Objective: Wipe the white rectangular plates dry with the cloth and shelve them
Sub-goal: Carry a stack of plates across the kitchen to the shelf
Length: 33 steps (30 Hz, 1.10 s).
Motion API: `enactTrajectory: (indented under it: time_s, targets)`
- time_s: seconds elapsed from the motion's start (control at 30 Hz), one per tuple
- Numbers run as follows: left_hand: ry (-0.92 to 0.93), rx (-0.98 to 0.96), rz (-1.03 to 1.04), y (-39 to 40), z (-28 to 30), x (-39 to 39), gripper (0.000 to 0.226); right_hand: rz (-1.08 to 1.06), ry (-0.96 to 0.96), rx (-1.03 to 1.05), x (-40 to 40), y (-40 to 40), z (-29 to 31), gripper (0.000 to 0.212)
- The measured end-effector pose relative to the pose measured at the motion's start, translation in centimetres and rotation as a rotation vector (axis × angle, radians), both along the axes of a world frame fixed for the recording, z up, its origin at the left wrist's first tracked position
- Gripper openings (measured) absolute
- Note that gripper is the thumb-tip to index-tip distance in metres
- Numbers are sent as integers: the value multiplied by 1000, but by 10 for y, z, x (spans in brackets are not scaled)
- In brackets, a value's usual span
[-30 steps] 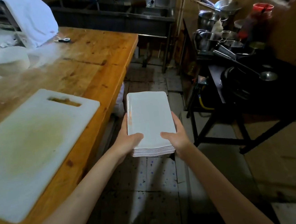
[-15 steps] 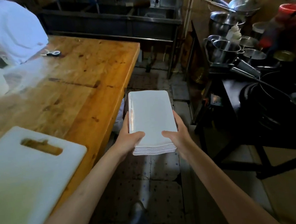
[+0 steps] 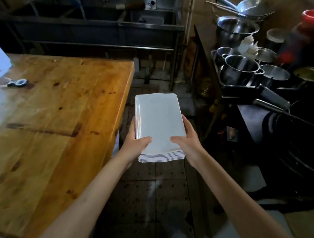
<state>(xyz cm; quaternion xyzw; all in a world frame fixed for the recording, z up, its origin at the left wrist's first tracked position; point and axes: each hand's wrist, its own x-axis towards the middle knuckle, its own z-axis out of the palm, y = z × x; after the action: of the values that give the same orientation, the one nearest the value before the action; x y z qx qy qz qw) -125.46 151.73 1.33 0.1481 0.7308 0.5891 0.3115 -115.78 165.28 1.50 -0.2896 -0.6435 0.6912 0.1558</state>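
The white plastic cutting board that lay on the near part of the wooden bench (image 3: 61, 128) half a second ago is now out of view, and the steel sink unit (image 3: 105, 29) at the far wall sits larger and more central. By my reading the person is walking along the bench's right edge, carrying rather than wiping. The stack of white rectangular plates (image 3: 159, 122) is held in the air over the tiled floor, just off that right edge, resting on nothing. The left hand (image 3: 135, 145) grips the stack's near left corner, thumb on top and fingers beneath; the right hand (image 3: 188, 140) grips the near right corner the same way. No cloth shows, so wiping looks done and shelving remains.

On the dark rack (image 3: 247, 110) at right, steel pots (image 3: 241, 68) crowd together; their contents cannot be made out.
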Motion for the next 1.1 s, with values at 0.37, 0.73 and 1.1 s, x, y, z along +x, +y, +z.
enactTrajectory:
  time_s: [0.37,0.73,1.1]
  targets:
    - [35,-34,122,137,6,-118,78,126,19,14,-132,147,2,66]
    - [-12,-29,223,230,-1,-252,79,203,5,-19,-280,249,-11,79]
    - [-59,20,236,308,3,-410,83,206,25,-51,-440,328,-13,78]
